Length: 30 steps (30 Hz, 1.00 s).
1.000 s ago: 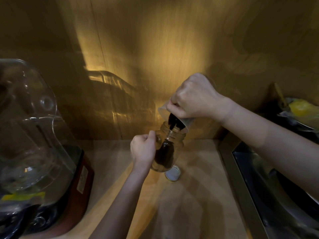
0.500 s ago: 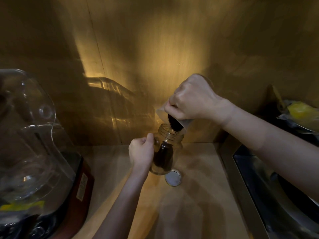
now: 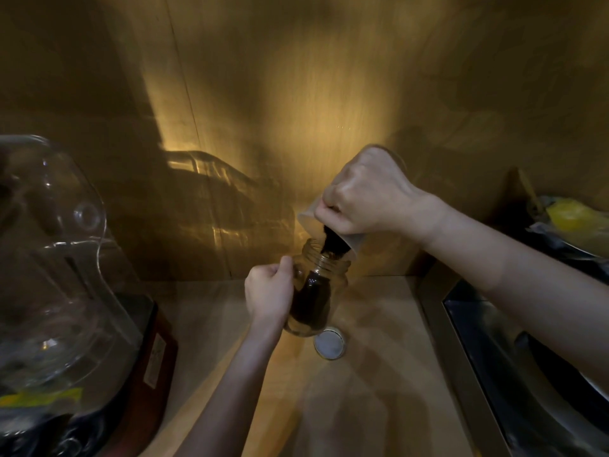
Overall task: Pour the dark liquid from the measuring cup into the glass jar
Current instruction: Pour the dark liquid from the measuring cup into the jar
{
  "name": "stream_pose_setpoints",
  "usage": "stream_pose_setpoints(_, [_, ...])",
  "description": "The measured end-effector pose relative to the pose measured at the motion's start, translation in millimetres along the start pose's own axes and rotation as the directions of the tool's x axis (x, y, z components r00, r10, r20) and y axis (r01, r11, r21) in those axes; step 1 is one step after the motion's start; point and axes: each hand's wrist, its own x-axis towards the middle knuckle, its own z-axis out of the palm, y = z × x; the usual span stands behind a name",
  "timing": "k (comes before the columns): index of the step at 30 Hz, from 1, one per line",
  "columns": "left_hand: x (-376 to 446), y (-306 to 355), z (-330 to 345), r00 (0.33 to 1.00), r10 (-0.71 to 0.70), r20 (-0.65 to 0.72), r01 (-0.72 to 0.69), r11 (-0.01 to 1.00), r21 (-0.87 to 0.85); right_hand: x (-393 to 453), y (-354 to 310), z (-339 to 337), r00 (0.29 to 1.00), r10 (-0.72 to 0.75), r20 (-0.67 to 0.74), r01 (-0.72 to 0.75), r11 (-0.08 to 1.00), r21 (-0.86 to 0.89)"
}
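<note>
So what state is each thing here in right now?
measuring cup: tipped, pouring into the jar.
glass jar: open, tilted, partly filled with dark liquid.
jar lid: off, lying on the counter.
left hand: gripping the jar.
right hand: gripping the cup.
blender jug: looks empty.

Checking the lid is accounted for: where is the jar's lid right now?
In the head view, the lid lies flat on the wooden counter, just right of the glass jar base.

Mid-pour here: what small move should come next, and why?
Probably hold the tilt a little longer. The right hand has the measuring cup tipped over the glass jar, dark liquid sits at its lip, and the left hand steadies the partly filled jar.
</note>
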Motion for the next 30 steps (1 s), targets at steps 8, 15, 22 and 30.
stream_pose_setpoints(8, [-1.9, -1.1, -1.0, 1.000, -0.008, 0.026, 0.008, 1.000, 0.003, -0.6, -2.7, 0.2, 1.000, -0.001, -0.026, 0.001, 1.000, 0.015])
stream_pose_setpoints(15, [-3.0, -2.3, -0.6, 1.000, 0.002, 0.007, -0.002, 1.000, 0.004, -1.9, -3.2, 1.1, 1.000, -0.004, -0.012, 0.004, 0.999, 0.041])
stream_pose_setpoints(22, [-5.2, -1.3, 0.4, 1.000, -0.002, -0.001, 0.002, 1.000, -0.010, -3.4, -3.9, -3.1, 1.000, -0.002, -0.024, 0.003, 0.999, 0.045])
stream_pose_setpoints(30, [-6.6, -3.1, 1.6, 1.000, -0.008, 0.002, 0.009, 1.000, -0.014, -3.4, -6.9, -2.9, 0.999, -0.026, -0.021, 0.027, 0.999, 0.031])
